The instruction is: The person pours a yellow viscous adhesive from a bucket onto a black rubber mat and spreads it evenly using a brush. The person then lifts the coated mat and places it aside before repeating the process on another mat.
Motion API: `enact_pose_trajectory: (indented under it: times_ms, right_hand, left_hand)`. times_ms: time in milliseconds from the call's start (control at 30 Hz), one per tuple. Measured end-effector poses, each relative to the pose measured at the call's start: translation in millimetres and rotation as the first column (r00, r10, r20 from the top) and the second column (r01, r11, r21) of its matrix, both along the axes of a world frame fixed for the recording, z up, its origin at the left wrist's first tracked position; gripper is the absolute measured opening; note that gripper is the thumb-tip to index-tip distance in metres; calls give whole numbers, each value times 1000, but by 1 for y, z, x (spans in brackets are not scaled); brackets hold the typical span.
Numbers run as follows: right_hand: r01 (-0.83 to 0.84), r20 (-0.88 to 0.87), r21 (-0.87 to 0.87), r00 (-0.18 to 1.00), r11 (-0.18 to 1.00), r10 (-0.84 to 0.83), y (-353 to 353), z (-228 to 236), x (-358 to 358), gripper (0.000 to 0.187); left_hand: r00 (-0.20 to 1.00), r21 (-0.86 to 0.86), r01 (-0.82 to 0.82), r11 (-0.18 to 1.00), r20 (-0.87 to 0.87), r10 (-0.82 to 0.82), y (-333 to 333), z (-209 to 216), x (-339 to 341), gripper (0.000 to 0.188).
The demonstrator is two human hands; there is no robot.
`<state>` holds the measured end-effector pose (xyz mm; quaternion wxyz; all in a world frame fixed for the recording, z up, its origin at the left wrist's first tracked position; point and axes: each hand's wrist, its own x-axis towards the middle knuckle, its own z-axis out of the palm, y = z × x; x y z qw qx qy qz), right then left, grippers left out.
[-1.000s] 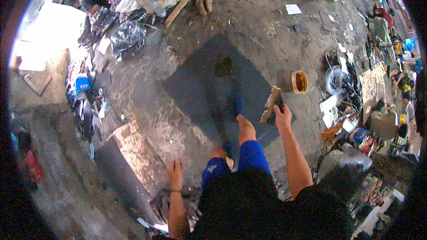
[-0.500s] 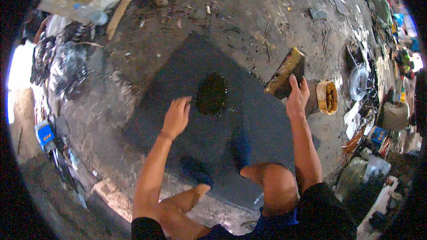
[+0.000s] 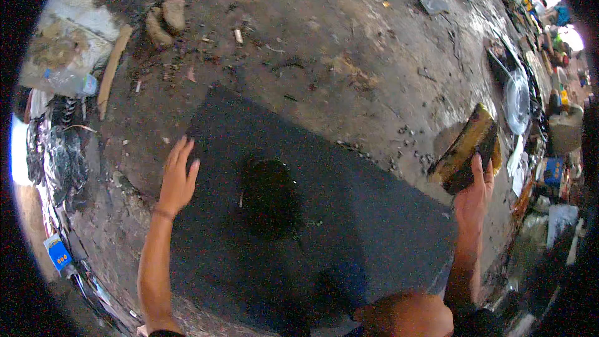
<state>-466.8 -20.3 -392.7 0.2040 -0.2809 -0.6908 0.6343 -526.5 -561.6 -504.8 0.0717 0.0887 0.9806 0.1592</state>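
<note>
A large black sheet (image 3: pixel 399 224) lies flat on the ground in front of me. On it is a dark, glossy, rounded patch (image 3: pixel 269 200); I cannot tell whether it is liquid or a solid piece. My right hand (image 3: pixel 474 193) grips a dark slab-like block with a yellow-brown, crusted side (image 3: pixel 465 150), past the sheet's right edge. Yellow shows behind the block, where a round container with a coated rim is mostly hidden. At the sheet's left edge, my left hand (image 3: pixel 178 178) is empty, its fingers stretched out. Whether it touches the sheet is unclear.
Small dark bits (image 3: pixel 405 143) are scattered beyond the sheet's right side. Far left are a pair of shoes (image 3: pixel 165 22), a wooden strip (image 3: pixel 114 72) and a plastic bottle (image 3: pixel 72 82). A coil of clear tubing (image 3: pixel 516 103) and clutter line the right.
My left hand has moved left, from beside the glossy patch to the sheet's edge. The right hand has carried the block right, in front of the round container. The view has shifted too.
</note>
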Motion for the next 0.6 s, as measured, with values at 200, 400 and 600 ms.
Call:
enact_pose_trajectory:
  times_ms: [200,400,600]
  right_hand:
    - [-872,492,432,443,231,749,-162,-22,-81,31]
    - [-329,724,615,-125,-716,679,-339,-111,-119,34]
    - [-341,859,354,-248,-871,447,-229,-100,-68,47]
  left_hand:
    - [845,-202,-240,950,439,307,-99,25,214,68]
    - [867,13,-327,945,402,294,-90,9,287,91]
    - [862,53,-369,928,393,321,-102,12,304,94]
